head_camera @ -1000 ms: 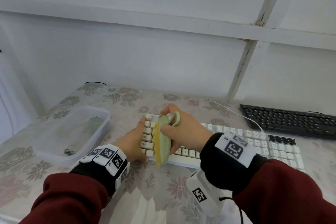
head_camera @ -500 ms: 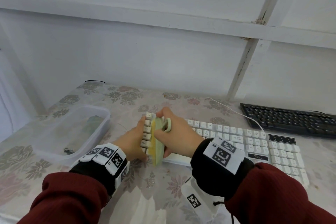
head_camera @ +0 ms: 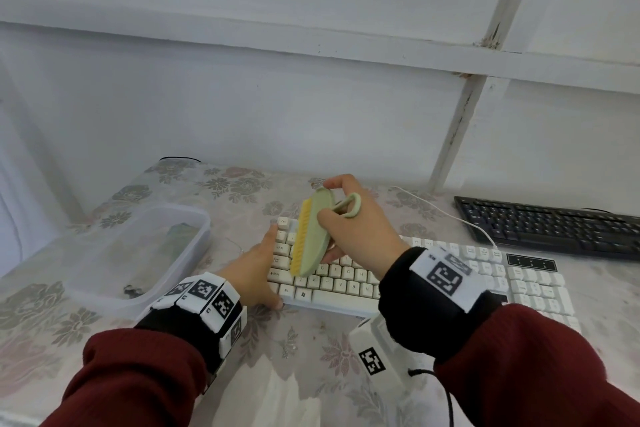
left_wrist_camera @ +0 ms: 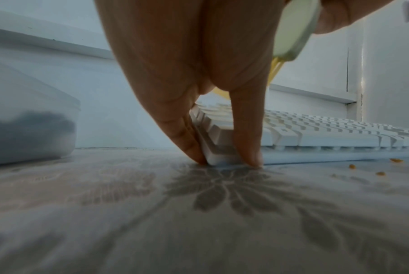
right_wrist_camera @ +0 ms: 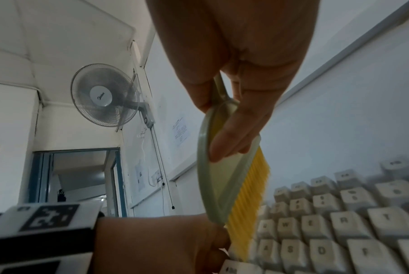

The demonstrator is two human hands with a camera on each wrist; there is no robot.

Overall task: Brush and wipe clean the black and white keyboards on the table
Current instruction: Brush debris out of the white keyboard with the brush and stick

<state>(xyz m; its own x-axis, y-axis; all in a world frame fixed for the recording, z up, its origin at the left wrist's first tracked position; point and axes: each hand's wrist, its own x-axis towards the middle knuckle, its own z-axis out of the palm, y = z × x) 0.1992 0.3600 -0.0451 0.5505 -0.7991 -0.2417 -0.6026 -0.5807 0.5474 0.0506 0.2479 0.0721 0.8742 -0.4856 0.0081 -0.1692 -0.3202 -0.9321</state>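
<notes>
The white keyboard [head_camera: 433, 274] lies across the flowered table [head_camera: 304, 357]. My left hand [head_camera: 258, 269] holds its left end, thumb and fingers [left_wrist_camera: 189, 140] braced round the near-left corner of the white keyboard [left_wrist_camera: 327, 133]. My right hand [head_camera: 349, 222] grips a pale green brush [head_camera: 313, 236] with yellow bristles [right_wrist_camera: 247, 200], lifted and tilted over the keyboard's left keys [right_wrist_camera: 339, 231], bristles facing left. The black keyboard [head_camera: 550, 225] rests at the far right, untouched.
A clear plastic tub [head_camera: 138, 253] with something dark inside stands left of the white keyboard. Small yellow crumbs [left_wrist_camera: 363, 166] lie on the table before the keyboard. A white cable [head_camera: 446, 215] runs between the keyboards. The wall rises just behind.
My right hand has raised the brush up and away from the keyboard's near edge toward the far rows. My left hand has stayed on the keyboard's left end.
</notes>
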